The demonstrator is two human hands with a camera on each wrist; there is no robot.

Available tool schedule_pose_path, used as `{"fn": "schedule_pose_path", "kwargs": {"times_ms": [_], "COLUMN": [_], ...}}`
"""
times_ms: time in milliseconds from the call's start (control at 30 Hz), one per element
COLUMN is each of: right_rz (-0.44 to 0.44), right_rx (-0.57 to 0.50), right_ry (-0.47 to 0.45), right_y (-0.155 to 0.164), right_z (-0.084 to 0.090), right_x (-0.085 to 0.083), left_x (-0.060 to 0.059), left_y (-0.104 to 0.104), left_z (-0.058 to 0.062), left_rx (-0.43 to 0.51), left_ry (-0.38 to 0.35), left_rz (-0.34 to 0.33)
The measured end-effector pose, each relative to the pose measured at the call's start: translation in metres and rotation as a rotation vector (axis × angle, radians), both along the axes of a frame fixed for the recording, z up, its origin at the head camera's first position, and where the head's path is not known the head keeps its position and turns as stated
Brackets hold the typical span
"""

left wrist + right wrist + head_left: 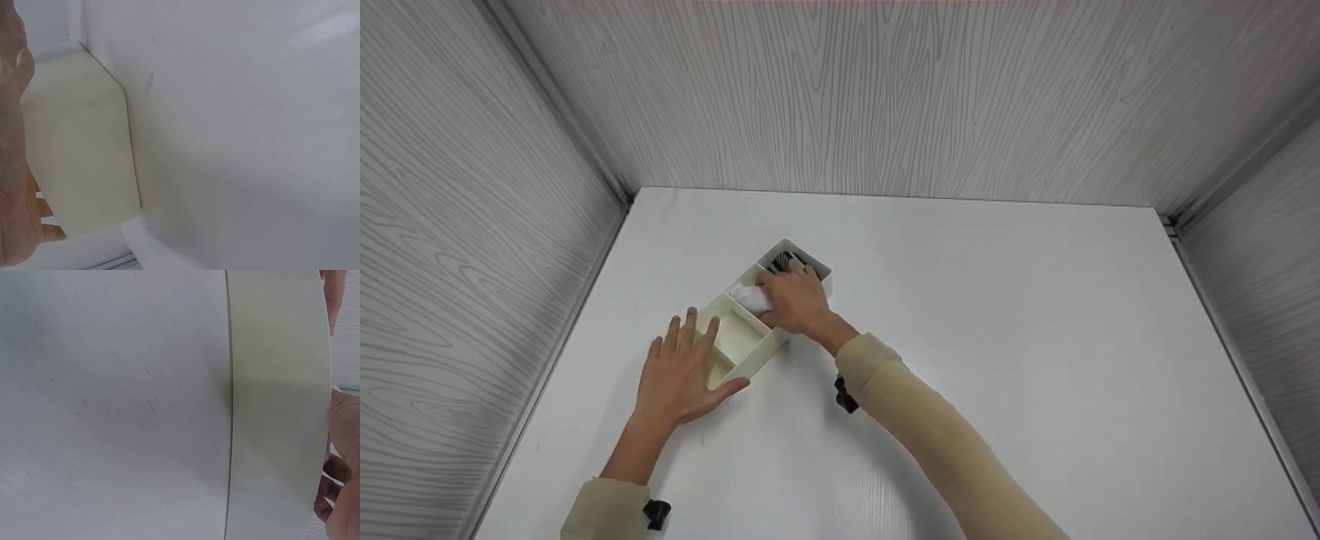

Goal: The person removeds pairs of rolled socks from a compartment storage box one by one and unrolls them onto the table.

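Observation:
A long cream divided box (761, 356) lies diagonally on the white table. My left hand (679, 375) spreads over its near left end, fingers straight across the rim and thumb along the near corner. The end wall of this box (79, 135) fills part of the left wrist view, beside my palm. Over the middle of the box, my right hand (795, 300) grips a bunched white cloth (751, 298) in a compartment, thumb and index finger around it. Its other fingers reach over the far compartment, where a black-and-white striped item (781, 260) sits. The right fingertips are partly hidden.
The white table (997, 337) extends to the right of the box. Wood-grain panels rise at the back (885, 97), the left (457, 225) and the right (1260, 262). Two compartments near my left hand show bare floors.

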State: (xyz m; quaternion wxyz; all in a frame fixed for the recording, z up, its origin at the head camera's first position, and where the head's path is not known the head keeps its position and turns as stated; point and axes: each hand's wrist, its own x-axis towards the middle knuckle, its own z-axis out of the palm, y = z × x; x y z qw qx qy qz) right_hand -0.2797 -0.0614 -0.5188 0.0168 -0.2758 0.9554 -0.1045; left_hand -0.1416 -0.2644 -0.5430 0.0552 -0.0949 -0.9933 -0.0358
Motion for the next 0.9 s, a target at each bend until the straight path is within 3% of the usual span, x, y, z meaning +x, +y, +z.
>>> {"fn": "schedule_pose_path", "kwargs": {"times_ms": [467,900], "right_rz": [-0.014,0.008], "right_rx": [-0.084,-0.272], "right_ry": [0.06,0.138], "right_y": [0.007,0.013], "right_z": [-0.003,0.008], "right_x": [0.004,0.011], "left_x": [0.0,-0.002], "left_y": [0.002,0.002], "left_z": [0.0,0.002], "left_rx": [-0.02,-0.022], "left_ry": [0.039,0.015], "left_rz": [-0.006,-0.011]}}
